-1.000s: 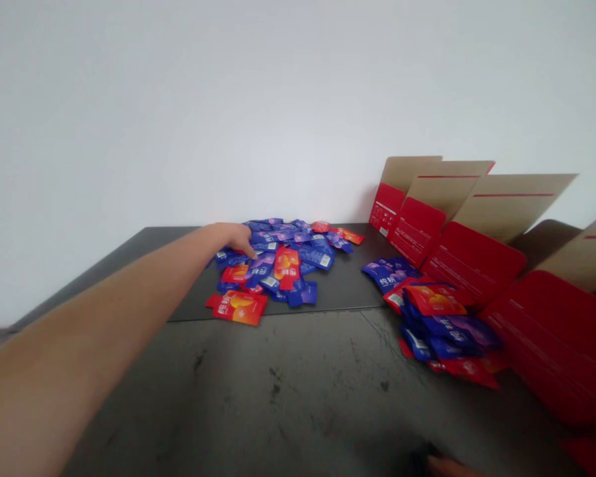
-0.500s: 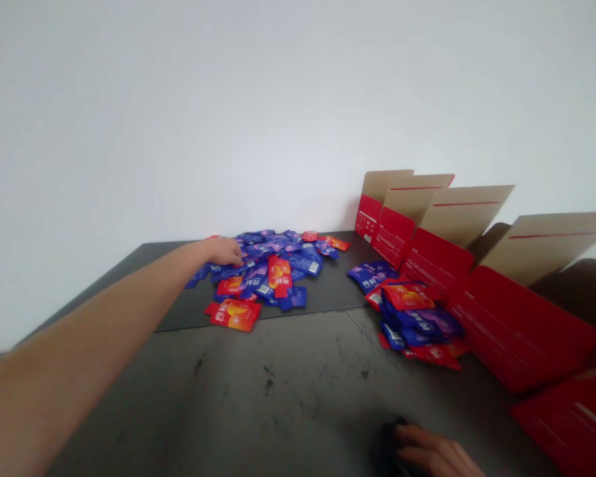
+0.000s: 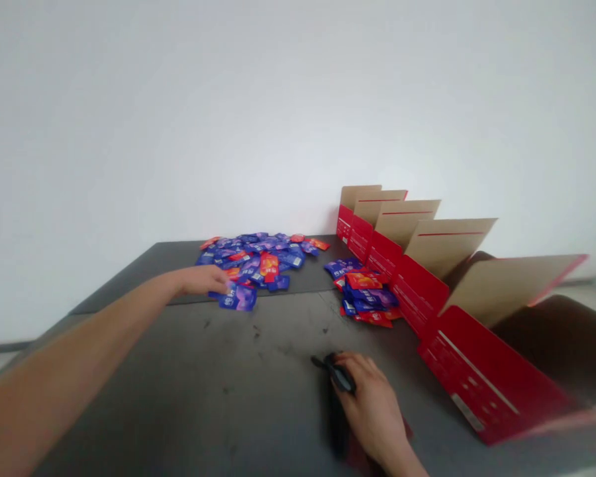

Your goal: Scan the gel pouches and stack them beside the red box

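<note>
My left hand, its fingers pinched, holds a blue-purple packet by one end above the table. Behind it spreads a pile of blue and red packets, flat and overlapping. My right hand is wrapped over a dark hand-held object with a black lever-like end, low on the table. Its kind is hard to make out, and something dark red shows under the palm. A smaller heap of blue and red packets lies beyond my right hand, beside the boxes.
Several red cartons stand in a row along the right side, their brown inner flaps raised. The nearest carton stands right of my right hand. A dark table with scuff marks reaches back to the white wall.
My left hand has drawn back from the pile toward me, with a blue-purple packet in it. My right hand and the dark object have come further into view as the view shifted.
</note>
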`<action>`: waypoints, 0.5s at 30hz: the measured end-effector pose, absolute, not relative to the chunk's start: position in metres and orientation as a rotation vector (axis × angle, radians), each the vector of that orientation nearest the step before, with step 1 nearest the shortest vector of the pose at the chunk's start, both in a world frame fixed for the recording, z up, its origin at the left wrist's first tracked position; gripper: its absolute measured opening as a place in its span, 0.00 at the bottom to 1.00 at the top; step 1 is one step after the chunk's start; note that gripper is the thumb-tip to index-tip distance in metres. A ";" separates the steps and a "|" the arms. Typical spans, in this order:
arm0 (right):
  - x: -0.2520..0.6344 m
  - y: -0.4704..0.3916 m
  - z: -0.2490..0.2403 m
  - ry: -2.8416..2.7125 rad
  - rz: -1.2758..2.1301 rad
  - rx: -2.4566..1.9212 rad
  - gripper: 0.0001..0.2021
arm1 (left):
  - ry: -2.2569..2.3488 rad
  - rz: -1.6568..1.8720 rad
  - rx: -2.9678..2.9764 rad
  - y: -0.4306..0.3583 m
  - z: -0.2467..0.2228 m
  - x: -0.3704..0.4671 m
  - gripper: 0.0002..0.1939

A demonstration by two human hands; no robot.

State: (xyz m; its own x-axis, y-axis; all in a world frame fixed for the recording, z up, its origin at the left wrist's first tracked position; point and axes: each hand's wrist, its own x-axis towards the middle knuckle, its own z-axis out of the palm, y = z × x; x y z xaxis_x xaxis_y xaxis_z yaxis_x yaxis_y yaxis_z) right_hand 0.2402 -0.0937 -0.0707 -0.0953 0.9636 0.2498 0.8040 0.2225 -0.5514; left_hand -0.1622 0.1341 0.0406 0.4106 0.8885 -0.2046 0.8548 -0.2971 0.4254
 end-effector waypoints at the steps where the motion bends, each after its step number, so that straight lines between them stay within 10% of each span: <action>1: 0.239 -0.094 -0.069 -1.939 0.353 -1.618 0.11 | 1.434 0.085 2.196 0.116 0.040 -0.155 0.17; 15: 0.224 -0.096 -0.056 -1.928 0.241 -1.671 0.12 | 1.347 0.494 1.984 -0.031 -0.066 -0.088 0.24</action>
State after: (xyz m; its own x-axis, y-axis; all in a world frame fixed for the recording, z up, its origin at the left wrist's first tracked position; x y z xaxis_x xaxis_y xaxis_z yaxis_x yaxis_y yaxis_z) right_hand 0.2242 -0.0960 -0.0557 -0.0561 0.9526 0.2989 0.8497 0.2027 -0.4867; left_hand -0.0885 -0.0310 -0.0662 0.3926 0.9176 -0.0625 0.6599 -0.2337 0.7141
